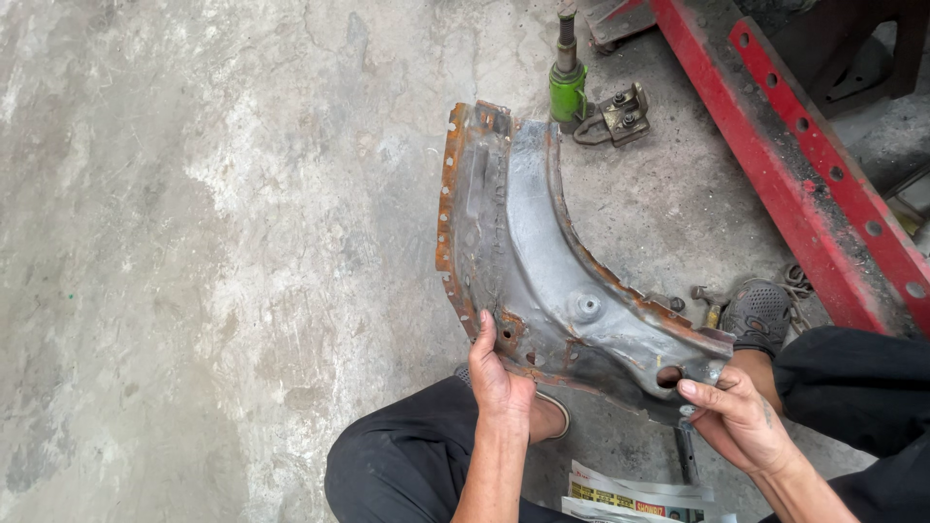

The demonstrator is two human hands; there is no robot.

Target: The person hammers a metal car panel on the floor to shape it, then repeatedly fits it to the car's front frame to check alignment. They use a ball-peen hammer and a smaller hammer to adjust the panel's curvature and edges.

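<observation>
— Rusty curved metal panel (528,261): where is it sitting relative to the hands?

— It is being held up over the concrete floor (194,242), stretching away from both hands toward a green jack (568,87) and a red steel beam (823,165).

— How is the left hand (499,378) gripping?

— Its fingers are closing on the panel's lower rusted edge, thumb pressing on top.

— And the right hand (741,416)?

— It is clamping the panel's right end, fingers curling beside a round hole, just above the person's dark trousers (407,465).
</observation>
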